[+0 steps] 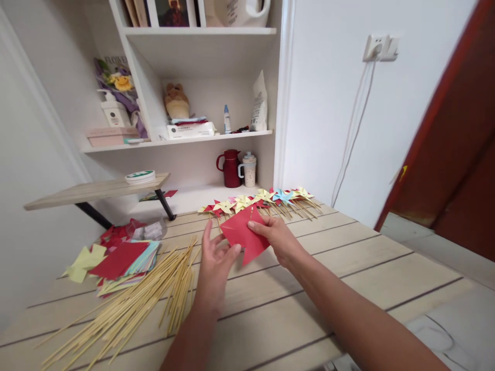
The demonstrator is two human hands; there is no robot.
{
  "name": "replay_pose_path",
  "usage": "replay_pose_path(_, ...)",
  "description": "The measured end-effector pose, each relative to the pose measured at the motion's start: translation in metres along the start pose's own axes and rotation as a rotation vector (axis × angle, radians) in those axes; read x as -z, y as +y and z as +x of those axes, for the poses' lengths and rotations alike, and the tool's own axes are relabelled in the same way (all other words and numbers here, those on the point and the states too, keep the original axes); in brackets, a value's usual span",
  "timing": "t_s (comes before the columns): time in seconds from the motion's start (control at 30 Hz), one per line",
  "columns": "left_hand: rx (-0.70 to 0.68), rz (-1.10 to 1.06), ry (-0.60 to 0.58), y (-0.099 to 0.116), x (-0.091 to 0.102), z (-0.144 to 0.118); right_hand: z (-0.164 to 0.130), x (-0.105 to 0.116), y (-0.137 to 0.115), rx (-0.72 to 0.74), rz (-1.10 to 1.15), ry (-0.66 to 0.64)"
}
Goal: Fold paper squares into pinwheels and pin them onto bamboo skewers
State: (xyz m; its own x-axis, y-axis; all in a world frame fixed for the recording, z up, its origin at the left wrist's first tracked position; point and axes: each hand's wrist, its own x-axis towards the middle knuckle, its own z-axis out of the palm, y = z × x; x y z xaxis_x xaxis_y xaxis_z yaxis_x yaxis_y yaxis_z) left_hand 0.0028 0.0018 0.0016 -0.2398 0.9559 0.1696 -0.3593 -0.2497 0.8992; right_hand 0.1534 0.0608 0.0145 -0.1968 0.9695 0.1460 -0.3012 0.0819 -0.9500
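Several white shelves (pixel 201 32) back a plank-patterned counter (pixel 348 247), items on the top shelf cropped by the upper edge. Bamboo sticks (pixel 127 299) fan across the counter's left side, while paper pinwheels (pixel 265 196) crowd its far edge, overlapping too closely to count. Beyond the sticks sits a stack of colored paper (pixel 120 259), lower sheets mostly covered. At center, the right hand (pixel 279 237) pinches a notched red paper sheet (pixel 247 232) above the counter, fingers partly hidden; the left hand (pixel 215 257), fingers spread, is at its left side, any grip impossible to tell. A clear container's (pixel 154 230) contents are indistinct.
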Motion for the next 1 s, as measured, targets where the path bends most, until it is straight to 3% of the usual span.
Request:
replay_pose_path(0.1, -0.168, 0.099, 0.037, 0.001, 0.0, 0.002, 0.003, 0.006, -0.003, -0.019, 0.093, 0.019)
replay_pose_path(0.23, -0.259, 0.245, -0.062, -0.004, 0.004, 0.005, 0.004, 0.008, -0.007, -0.038, 0.185, 0.012)
replay_pose_path(0.37, -0.373, 0.378, -0.031, -0.007, 0.008, 0.005, 0.002, 0.005, -0.01, -0.031, 0.189, 0.004)
replay_pose_path(0.53, -0.407, 0.361, -0.04, -0.003, 0.006, 0.001, 0.001, 0.004, -0.01, -0.006, 0.111, 0.006)
replay_pose_path(0.73, -0.402, 0.453, -0.141, 0.0, -0.001, -0.004, 0.0, 0.003, -0.01, -0.023, 0.106, -0.005)
replay_pose_path(1.0, -0.407, 0.377, -0.04, -0.012, 0.001, -0.004, 0.001, 0.003, -0.01, -0.005, 0.034, 0.038)
